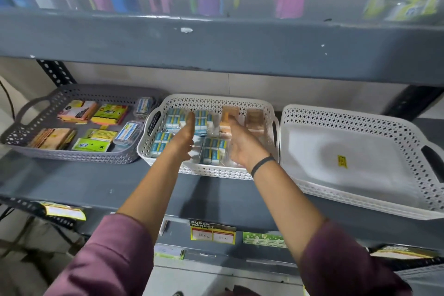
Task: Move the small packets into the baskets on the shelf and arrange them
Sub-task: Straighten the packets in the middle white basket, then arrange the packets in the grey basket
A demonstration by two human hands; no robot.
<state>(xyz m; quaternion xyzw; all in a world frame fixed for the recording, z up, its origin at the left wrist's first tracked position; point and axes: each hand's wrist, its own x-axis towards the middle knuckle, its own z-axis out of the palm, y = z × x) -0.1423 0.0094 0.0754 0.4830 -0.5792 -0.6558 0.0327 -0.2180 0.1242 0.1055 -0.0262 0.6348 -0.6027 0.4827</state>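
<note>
The middle white basket [242, 103] on the grey shelf holds several blue-and-white packets [213, 149] and two orange-brown packets in clear wrap. My left hand [185, 134] reaches into it, fingers stretched flat over the blue-and-white packets at the back left. My right hand [242, 144] reaches in beside it, its fingertips against the left orange packet [228, 112], which stands at the back; the blur hides whether it is gripped. The other orange packet [254, 116] stands just to the right.
A grey basket [101, 91] on the left holds assorted yellow, green and orange packets. A white basket [355, 125] on the right has only a yellow sticker inside. The upper shelf's thick edge [216, 38] overhangs the baskets. Price tags [212, 235] hang below.
</note>
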